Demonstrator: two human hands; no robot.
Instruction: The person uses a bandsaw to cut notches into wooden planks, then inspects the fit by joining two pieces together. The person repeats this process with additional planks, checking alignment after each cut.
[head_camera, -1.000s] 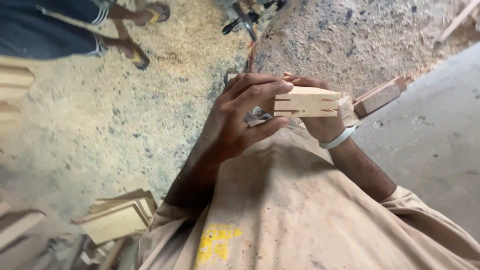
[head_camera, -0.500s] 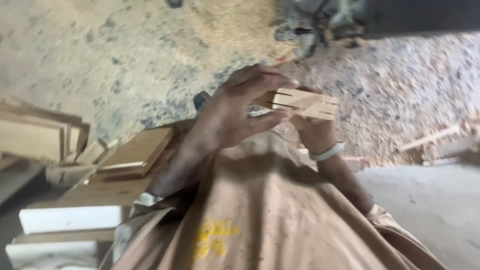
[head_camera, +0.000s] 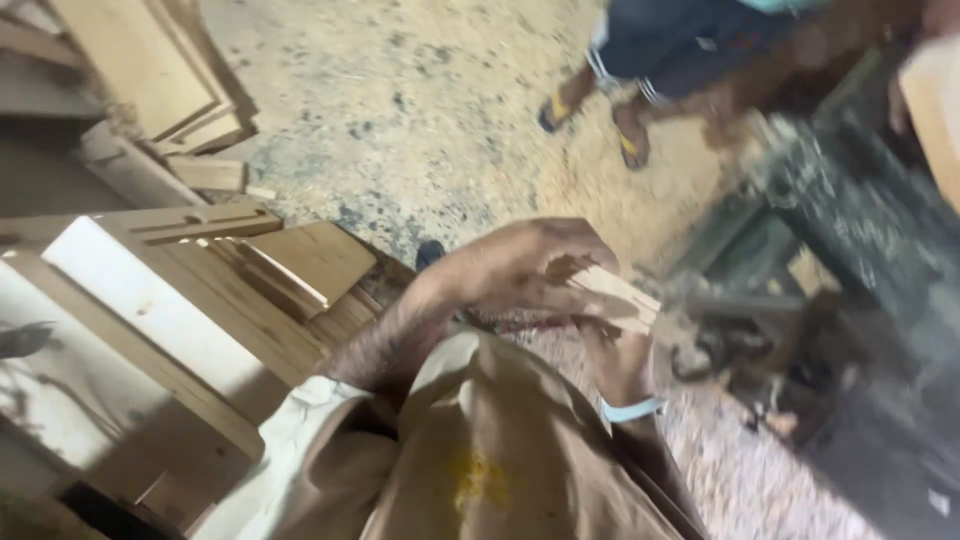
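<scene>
**Two hands holding a slotted wooden block**

A pale wooden block (head_camera: 615, 295), flat-sided with narrow slots cut into its end, sat between both hands in front of the person's chest. The left hand (head_camera: 520, 268) curled over its top, fingers closed in a firm grip on the wood. The right hand (head_camera: 620, 365), with a light blue band (head_camera: 630, 410) at the wrist, cupped it from underneath, grip closed on the same block. Left of the grip lay stacked rough planks (head_camera: 290, 265) and boards. Beyond it, a sawdust-covered floor (head_camera: 420, 110), another person's sandalled feet (head_camera: 595, 125), and to the right a dark, grimy machine (head_camera: 850, 250), blurred.
</scene>
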